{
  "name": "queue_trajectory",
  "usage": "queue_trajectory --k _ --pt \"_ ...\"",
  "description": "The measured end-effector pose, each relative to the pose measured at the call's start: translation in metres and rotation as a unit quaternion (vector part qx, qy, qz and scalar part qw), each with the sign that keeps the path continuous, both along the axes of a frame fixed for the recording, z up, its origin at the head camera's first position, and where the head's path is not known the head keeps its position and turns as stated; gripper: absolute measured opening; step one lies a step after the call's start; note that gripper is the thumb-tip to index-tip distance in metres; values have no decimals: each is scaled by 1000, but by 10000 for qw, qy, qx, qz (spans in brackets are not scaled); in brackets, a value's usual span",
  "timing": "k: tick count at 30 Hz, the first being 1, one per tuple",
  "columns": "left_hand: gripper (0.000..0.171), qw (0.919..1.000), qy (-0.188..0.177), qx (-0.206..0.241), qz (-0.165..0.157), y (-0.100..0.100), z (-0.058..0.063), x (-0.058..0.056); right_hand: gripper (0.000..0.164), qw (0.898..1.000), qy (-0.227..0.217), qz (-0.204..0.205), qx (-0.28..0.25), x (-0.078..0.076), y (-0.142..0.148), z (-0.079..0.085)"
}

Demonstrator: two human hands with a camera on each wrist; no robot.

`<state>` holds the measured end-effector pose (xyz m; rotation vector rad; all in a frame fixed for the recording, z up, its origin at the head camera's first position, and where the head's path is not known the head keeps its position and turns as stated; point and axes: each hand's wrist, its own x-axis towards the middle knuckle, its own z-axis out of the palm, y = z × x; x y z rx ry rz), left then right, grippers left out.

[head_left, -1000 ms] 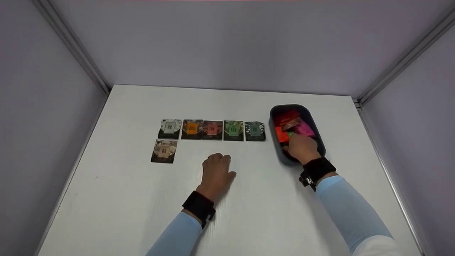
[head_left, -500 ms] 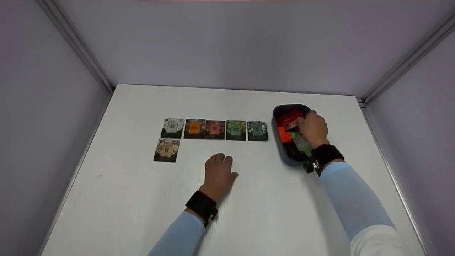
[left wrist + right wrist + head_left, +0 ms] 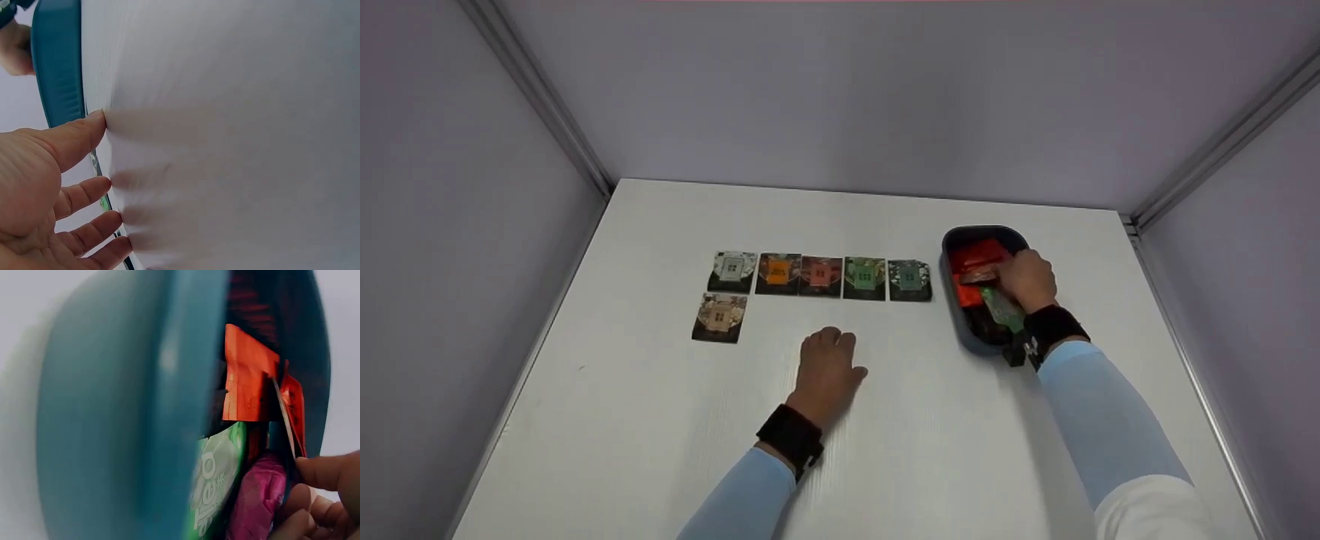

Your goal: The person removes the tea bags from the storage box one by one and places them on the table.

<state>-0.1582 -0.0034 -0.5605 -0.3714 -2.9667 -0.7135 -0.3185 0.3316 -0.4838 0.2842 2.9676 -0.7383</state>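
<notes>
Six packets (image 3: pixel 820 277) lie beyond the spread left hand (image 3: pixel 825 377); the right hand (image 3: pixel 1029 279) pinches a brownish sachet (image 3: pixel 979 275), others left in the bin (image 3: pixel 59 62) below.

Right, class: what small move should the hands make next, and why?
Probably lift the thin brownish packet straight out of the tub: the right hand seems to pinch its edge, and it lies among other packets, while the left hand rests on the table.

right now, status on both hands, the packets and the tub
Left hand: fingertips on white table. Right hand: in teal tub, pinching brown packet. Pink packet right beside its fingers, possibly in the way.
</notes>
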Motion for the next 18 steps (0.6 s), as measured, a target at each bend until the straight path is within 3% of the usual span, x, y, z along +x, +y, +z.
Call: queue_trajectory --k 4,8,18 --pt "43 10000 -2 -15 -11 0 -1 0 36 10000 18 -47 -30 9 3 5" --pt "43 10000 -22 6 -3 0 0 0 27 9992 360 -71 -175 19 5 11" --pt "44 9999 -91 -102 -47 0 1 -1 27 9931 1110 3 -388 49 13 29"
